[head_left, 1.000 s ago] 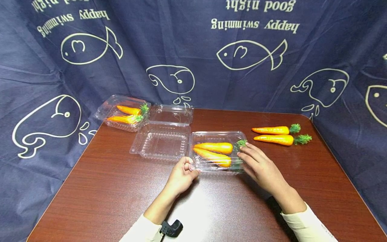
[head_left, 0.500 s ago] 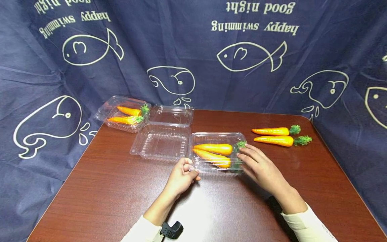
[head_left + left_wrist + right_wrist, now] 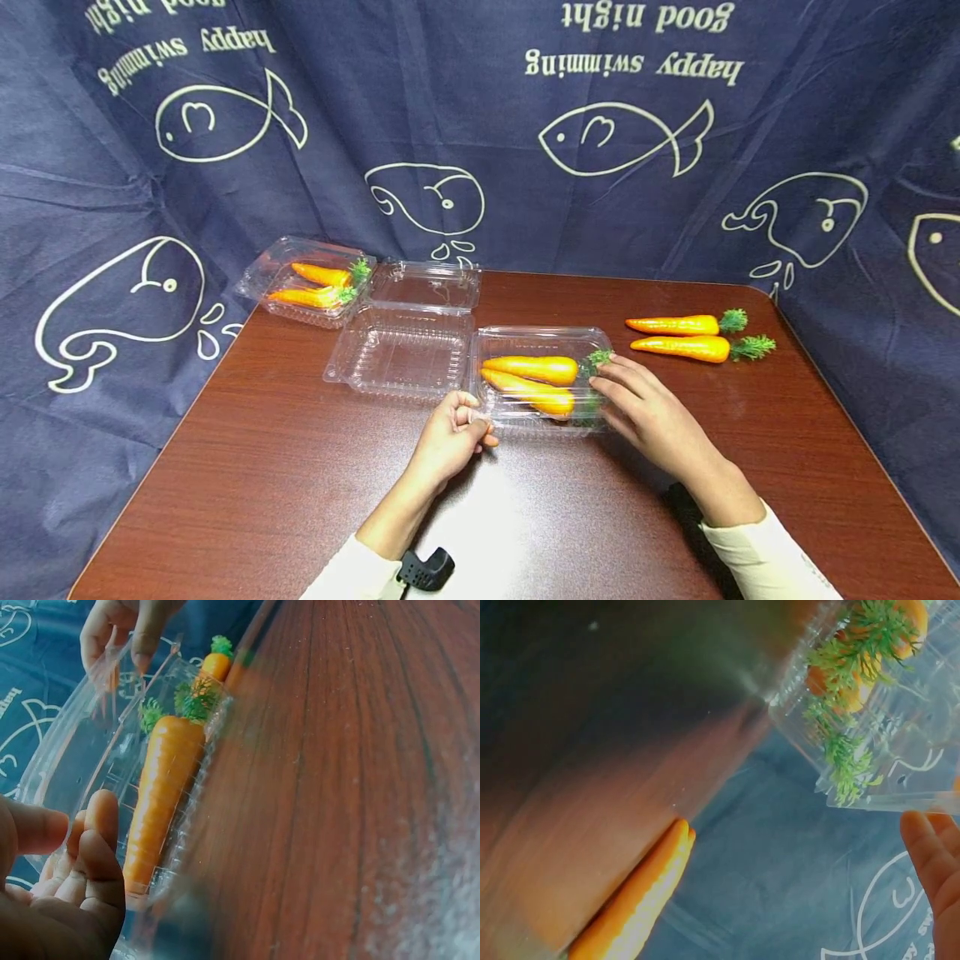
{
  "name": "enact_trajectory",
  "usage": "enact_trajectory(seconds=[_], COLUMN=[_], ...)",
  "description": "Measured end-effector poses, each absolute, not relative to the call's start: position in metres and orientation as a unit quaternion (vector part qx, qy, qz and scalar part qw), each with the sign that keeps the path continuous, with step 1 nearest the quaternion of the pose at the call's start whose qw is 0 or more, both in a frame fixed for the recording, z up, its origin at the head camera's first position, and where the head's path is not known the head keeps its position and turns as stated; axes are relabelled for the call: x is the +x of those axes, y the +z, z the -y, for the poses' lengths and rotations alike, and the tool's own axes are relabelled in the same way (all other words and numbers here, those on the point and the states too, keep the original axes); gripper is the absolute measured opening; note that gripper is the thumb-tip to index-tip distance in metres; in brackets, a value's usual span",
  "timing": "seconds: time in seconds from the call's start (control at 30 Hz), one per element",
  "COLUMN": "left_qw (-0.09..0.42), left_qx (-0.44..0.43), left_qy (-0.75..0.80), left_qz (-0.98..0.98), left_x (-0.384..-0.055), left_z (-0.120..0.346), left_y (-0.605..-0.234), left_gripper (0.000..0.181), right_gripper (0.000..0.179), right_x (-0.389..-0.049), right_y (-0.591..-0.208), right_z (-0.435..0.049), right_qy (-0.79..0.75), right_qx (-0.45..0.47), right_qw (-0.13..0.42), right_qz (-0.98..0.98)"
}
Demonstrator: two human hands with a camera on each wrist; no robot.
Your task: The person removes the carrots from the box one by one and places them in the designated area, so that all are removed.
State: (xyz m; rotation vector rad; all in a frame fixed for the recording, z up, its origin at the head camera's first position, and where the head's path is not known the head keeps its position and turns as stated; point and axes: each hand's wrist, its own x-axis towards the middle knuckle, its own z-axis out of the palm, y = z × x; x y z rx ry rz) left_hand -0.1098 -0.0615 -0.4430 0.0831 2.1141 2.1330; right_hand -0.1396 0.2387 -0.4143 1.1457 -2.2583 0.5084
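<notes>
A clear plastic clamshell container [image 3: 543, 336] stands mid-table with its lid over two toy carrots [image 3: 531, 368]. Their green tops point right. My left hand [image 3: 448, 442] pinches the front left corner of the container between thumb and fingers. At the opposite end, my right hand [image 3: 656, 417] grips the lid's edge beside the carrot tops. In the left wrist view, one carrot [image 3: 161, 795] shows through the side wall. The right wrist view has the green leaves [image 3: 851, 667] near the container's end. Whether the lid's rim is pressed fully down I cannot tell.
Left of my hands, a second clear container [image 3: 408, 354] lies with its lid folded back. Behind it at far left, another container [image 3: 258, 271] holds two carrots. Two loose carrots [image 3: 678, 347] lie at the right back. A blue printed curtain [image 3: 495, 92] hangs around the brown table [image 3: 262, 467].
My left fingertips show slightly more beneath the container's front corner. Both hands otherwise stay almost still, and the loose carrots have not moved.
</notes>
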Motion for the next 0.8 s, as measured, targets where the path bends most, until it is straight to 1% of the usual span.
enact_trajectory(seconds=[0.17, 0.3, 0.37, 0.47, 0.5, 0.67, 0.8], left_qw=[0.062, 0.056, 0.053, 0.048, 0.046, 0.051, 0.065], left_qx=[0.04, 0.055, 0.062, 0.068, 0.069, 0.065, 0.058], left_qy=[0.681, 0.641, 0.618, 0.594, 0.589, 0.601, 0.632], left_qz=[-0.729, -0.764, -0.782, -0.8, -0.804, -0.795, -0.77], left_x=[-0.11, -0.111, -0.111, -0.111, -0.111, -0.111, -0.111], left_z=[0.064, 0.068, 0.07, 0.072, 0.072, 0.072, 0.072], left_y=[-0.443, -0.442, -0.443, -0.444, -0.445, -0.446, -0.445], left_gripper=[0.031, 0.029, 0.028, 0.027, 0.027, 0.027, 0.028], right_gripper=[0.048, 0.049, 0.044, 0.03, 0.029, 0.031, 0.033], right_x=[-0.142, -0.145, -0.147, -0.15, -0.151, -0.154, -0.157], right_y=[-0.412, -0.409, -0.408, -0.403, -0.402, -0.394, -0.388], right_z=[-0.238, -0.237, -0.238, -0.239, -0.239, -0.239, -0.241], right_qy=[0.193, 0.196, 0.202, 0.215, 0.22, 0.235, 0.247], right_qx=[0.422, 0.423, 0.422, 0.415, 0.411, 0.388, 0.375], right_qw=[0.28, 0.283, 0.279, 0.265, 0.26, 0.243, 0.237], right_qz=[0.84, 0.838, 0.839, 0.843, 0.846, 0.858, 0.862])
